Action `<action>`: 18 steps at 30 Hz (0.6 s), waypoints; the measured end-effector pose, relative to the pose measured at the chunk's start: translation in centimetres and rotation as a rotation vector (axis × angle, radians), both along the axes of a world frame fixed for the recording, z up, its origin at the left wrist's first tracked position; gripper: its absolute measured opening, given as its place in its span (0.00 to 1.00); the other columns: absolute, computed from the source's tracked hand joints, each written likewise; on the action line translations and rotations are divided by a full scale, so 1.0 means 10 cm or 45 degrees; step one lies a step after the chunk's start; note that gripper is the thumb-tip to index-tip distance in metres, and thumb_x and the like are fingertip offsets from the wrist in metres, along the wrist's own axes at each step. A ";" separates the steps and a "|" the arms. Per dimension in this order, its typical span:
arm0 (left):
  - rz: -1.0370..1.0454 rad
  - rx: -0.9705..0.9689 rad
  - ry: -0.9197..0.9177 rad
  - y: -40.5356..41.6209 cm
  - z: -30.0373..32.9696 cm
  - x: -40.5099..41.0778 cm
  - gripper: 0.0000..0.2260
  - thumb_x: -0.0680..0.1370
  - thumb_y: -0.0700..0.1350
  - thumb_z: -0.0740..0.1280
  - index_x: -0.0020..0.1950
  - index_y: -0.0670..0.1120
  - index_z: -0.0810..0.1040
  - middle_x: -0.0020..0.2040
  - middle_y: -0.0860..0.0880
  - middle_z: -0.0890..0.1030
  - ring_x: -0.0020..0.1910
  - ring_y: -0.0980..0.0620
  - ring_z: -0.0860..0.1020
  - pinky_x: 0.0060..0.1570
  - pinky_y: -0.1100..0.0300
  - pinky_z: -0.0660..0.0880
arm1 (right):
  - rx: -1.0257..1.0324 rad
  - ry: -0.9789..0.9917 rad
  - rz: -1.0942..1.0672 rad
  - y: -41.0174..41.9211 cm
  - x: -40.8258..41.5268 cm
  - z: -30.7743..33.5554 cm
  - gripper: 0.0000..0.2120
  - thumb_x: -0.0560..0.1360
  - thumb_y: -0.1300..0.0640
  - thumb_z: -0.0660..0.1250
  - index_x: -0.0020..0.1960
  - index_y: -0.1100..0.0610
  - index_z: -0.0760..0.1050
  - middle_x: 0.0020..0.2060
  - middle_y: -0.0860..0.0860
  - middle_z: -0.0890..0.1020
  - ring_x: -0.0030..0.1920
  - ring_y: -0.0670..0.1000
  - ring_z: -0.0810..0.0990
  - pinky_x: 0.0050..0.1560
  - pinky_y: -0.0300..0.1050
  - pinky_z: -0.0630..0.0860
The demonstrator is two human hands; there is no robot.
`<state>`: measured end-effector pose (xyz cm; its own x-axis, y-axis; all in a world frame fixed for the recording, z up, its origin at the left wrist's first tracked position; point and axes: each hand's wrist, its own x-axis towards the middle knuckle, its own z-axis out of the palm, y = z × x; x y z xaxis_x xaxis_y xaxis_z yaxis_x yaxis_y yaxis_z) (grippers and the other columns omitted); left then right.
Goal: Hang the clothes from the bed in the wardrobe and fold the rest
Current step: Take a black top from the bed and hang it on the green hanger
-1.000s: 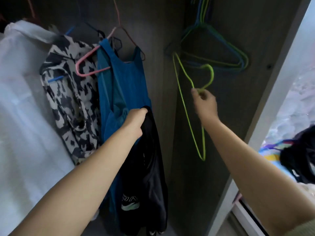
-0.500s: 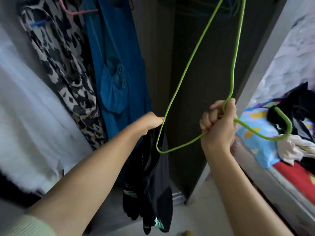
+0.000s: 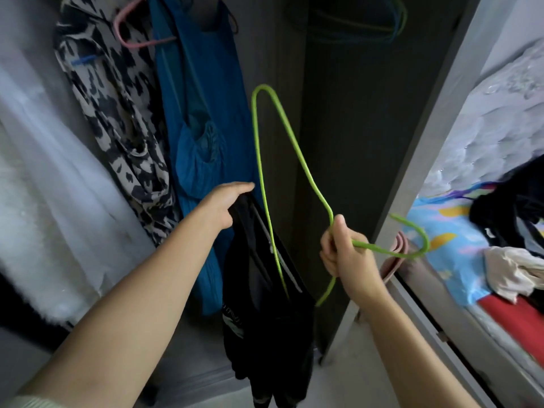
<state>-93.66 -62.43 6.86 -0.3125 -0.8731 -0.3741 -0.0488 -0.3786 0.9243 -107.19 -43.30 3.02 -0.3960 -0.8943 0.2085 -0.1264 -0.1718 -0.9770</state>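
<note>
My left hand (image 3: pixel 226 206) grips the top of a black garment (image 3: pixel 265 313), which hangs down in front of the open wardrobe. My right hand (image 3: pixel 344 248) holds a lime-green wire hanger (image 3: pixel 259 160) by its neck, hook pointing right toward the bed. One end of the hanger dips into the opening of the black garment. A blue dress (image 3: pixel 200 113) and a black-and-white patterned garment (image 3: pixel 117 119) hang inside the wardrobe. More clothes (image 3: pixel 512 219) lie piled on the bed at the right.
A white fluffy garment (image 3: pixel 38 201) hangs at the far left. Spare blue and green hangers (image 3: pixel 394 22) hang at the top of the wardrobe. The grey wardrobe door frame (image 3: pixel 426 142) stands between wardrobe and bed. A cream cloth (image 3: pixel 512 269) lies on the bed's red sheet.
My right hand has taken the green hanger off the rail, brought it down and turned it. One end now enters the black garment held by my left hand.
</note>
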 end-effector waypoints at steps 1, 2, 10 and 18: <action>-0.004 0.019 0.018 0.01 -0.02 0.04 0.07 0.76 0.39 0.68 0.39 0.47 0.80 0.37 0.45 0.78 0.36 0.48 0.76 0.39 0.58 0.74 | 0.021 0.051 0.022 0.05 -0.08 0.07 0.29 0.82 0.46 0.49 0.25 0.52 0.65 0.19 0.46 0.63 0.21 0.46 0.61 0.24 0.36 0.58; -0.020 0.026 0.037 0.01 -0.08 0.04 0.09 0.76 0.37 0.66 0.38 0.48 0.81 0.36 0.46 0.78 0.36 0.49 0.75 0.39 0.58 0.73 | 0.046 0.107 0.038 0.08 -0.14 0.11 0.28 0.82 0.46 0.49 0.24 0.52 0.65 0.19 0.46 0.64 0.21 0.46 0.61 0.24 0.35 0.59; 0.045 0.039 0.242 0.13 -0.06 0.03 0.13 0.76 0.31 0.57 0.42 0.46 0.76 0.34 0.48 0.71 0.32 0.52 0.71 0.34 0.59 0.72 | 0.497 0.391 0.176 0.12 -0.42 -0.01 0.26 0.81 0.45 0.51 0.28 0.54 0.66 0.20 0.46 0.67 0.22 0.45 0.65 0.26 0.33 0.64; 0.160 -0.399 -0.475 0.09 -0.44 0.08 0.12 0.74 0.30 0.63 0.41 0.46 0.78 0.38 0.49 0.76 0.40 0.52 0.75 0.28 0.58 0.77 | 0.996 0.740 0.427 0.10 -0.60 0.44 0.27 0.81 0.42 0.48 0.31 0.55 0.67 0.23 0.49 0.68 0.24 0.48 0.65 0.35 0.39 0.69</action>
<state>-92.84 -61.53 2.46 -0.0930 -0.9836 -0.1543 -0.3695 -0.1098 0.9227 -113.16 -42.27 7.37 -0.1252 -0.9081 -0.3995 -0.6777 0.3724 -0.6341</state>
